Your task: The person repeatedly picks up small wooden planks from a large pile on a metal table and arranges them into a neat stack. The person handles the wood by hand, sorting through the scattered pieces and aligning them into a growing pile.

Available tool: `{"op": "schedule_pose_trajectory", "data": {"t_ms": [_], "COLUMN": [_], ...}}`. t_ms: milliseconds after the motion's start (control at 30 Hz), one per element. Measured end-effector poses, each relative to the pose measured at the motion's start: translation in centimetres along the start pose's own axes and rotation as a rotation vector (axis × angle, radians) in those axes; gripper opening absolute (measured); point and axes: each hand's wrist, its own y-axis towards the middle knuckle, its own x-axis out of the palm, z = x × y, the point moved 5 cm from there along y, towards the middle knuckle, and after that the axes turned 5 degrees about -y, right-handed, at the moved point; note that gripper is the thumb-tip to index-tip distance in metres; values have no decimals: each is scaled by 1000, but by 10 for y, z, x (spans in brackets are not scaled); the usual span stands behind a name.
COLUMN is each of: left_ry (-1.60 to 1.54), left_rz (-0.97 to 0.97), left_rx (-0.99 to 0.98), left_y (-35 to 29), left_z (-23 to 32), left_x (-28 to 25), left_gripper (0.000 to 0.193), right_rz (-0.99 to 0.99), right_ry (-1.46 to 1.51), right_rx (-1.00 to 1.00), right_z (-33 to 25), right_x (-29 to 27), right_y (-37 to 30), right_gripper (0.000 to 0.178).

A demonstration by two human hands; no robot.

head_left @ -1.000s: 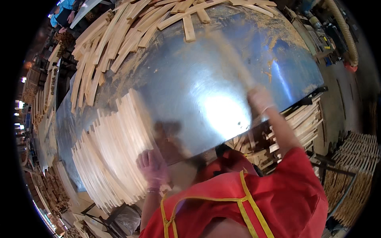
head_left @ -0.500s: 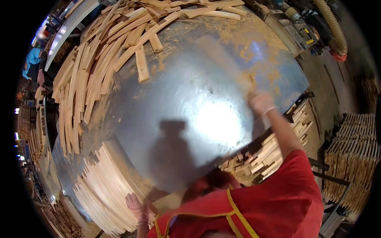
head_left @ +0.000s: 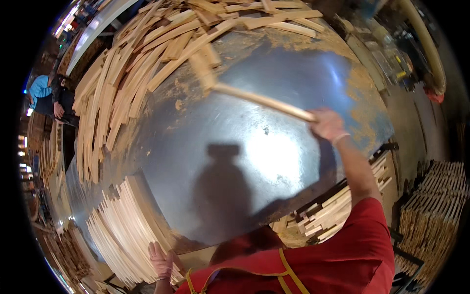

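My right hand (head_left: 329,124) is closed round the near end of a long wooden slat (head_left: 267,101), held across the shiny metal tabletop (head_left: 196,122). The slat's far end meets a short, blurred board (head_left: 202,71) at the edge of a jumbled heap of wooden strips (head_left: 117,73); whether they touch I cannot tell. At the lower left my left hand (head_left: 160,259) lies with fingers stretched out against the side of a row of pale slats (head_left: 129,230), set close together on edge.
More cut wood (head_left: 328,213) is stacked below the table's right edge. Tall slat stacks (head_left: 431,210) stand on the floor at right. Machinery with a thick hose (head_left: 423,49) is at the far right. A person in a blue shirt (head_left: 40,89) is at the far left.
The slat in my right hand has swung left, its far end now by the heap. A short board there has shifted. My left hand stays at the row of slats.
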Motion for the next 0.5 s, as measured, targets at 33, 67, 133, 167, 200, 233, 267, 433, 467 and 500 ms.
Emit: {"op": "schedule_pose_trajectory", "data": {"t_ms": [33, 67, 133, 167, 200, 233, 267, 433, 467, 500], "left_ry": [9, -2, -24, -22, -4, 8, 16, 20, 25, 56], "left_rz": [7, 27, 63, 60, 35, -2, -41, 28, 70, 26], "left_rx": [-14, 9, 65, 27, 10, -21, -63, 86, 89, 8], "left_y": [8, 9, 15, 11, 11, 1, -9, 12, 2, 5], "left_z": [3, 6, 12, 15, 16, 14, 16, 44, 32, 39], "left_x": [0, -1, -4, -5, -7, -5, -3, -47, -57, -55], "left_gripper": [84, 83, 81, 78, 80, 82, 84, 85, 81, 79], "right_rz": [32, -60, 43, 29, 51, 57, 55, -250, -592, -522], "right_ry": [41, 18, 271, 362, 389, 404, 418, 313, 103, 134], "right_rx": [165, 378, 823, 1091, 962, 825, 676, -462, -606, -886], "right_z": [51, 106, 194, 204, 180, 137, 89, -199, -250, -267], "right_x": [4, 11, 18, 11, 7, 5, 1, 50, 55, 65], "right_y": [-3, -5, -26, -32, -24, -26, -31, -149, -178, -199], "right_gripper": [37, 38, 38, 39, 39, 38, 38, 46, 49, 54]}}
